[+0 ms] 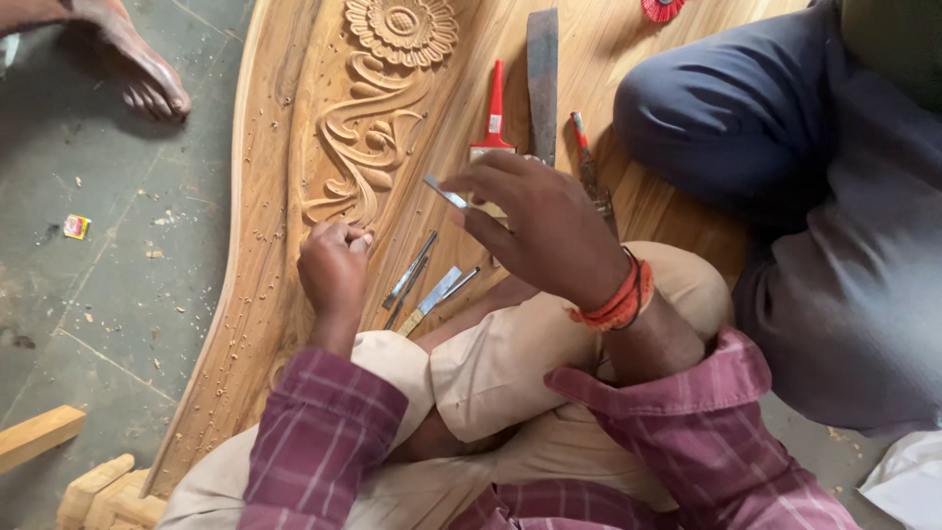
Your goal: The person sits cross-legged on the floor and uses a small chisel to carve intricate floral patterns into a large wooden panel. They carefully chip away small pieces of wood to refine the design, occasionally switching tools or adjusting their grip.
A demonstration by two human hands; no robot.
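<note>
A small chisel (446, 192) is pinched in the right hand (540, 231); the left hand (334, 267) is clenched leftward on the carved panel (368, 132).

I log: carved panel (285, 196) on the floor (108, 255); loose chisels (422, 285) on it between my left hand (334, 270) and right hand (540, 231); brush (494, 113), flat blade (542, 83) beyond; another person's foot (137, 64) far left.
</note>
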